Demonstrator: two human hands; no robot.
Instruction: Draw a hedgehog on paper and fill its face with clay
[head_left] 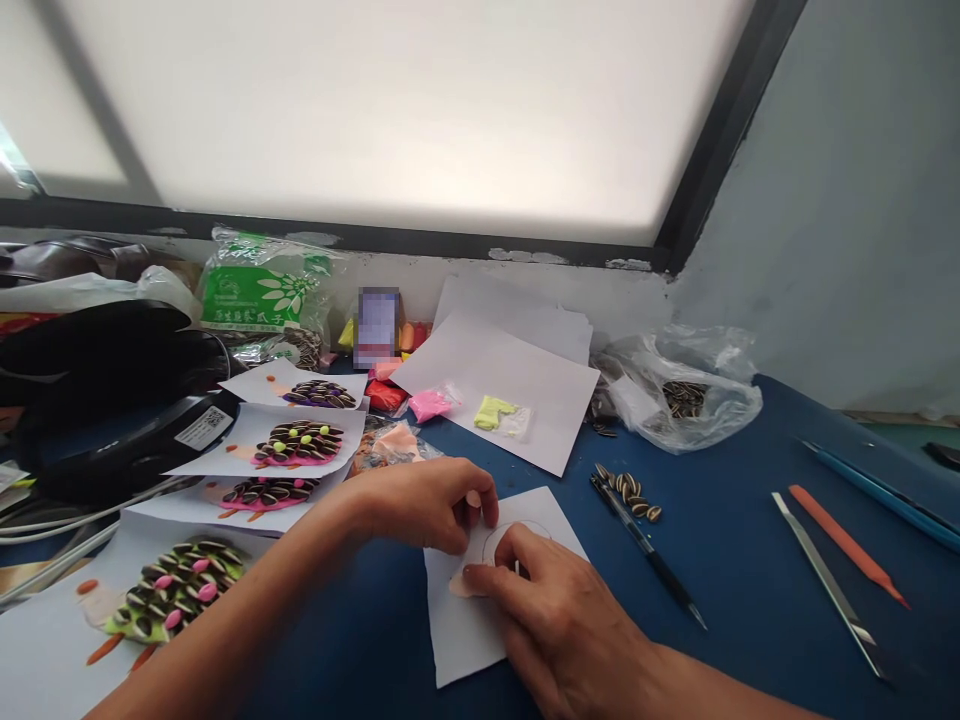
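On the blue table (750,560), near its front edge, a small white paper sheet (465,630) lies with its long axis running away from the person, a pencilled circle (517,528) at its far end. The left hand (427,505) comes in from the left, fingers curled and pinching at the circle's edge. Touching it, the right hand (559,620) presses a peach clay lump (461,585) onto the sheet with closed fingertips, and is nearer to it. A black pen (649,550) lies just to the right.
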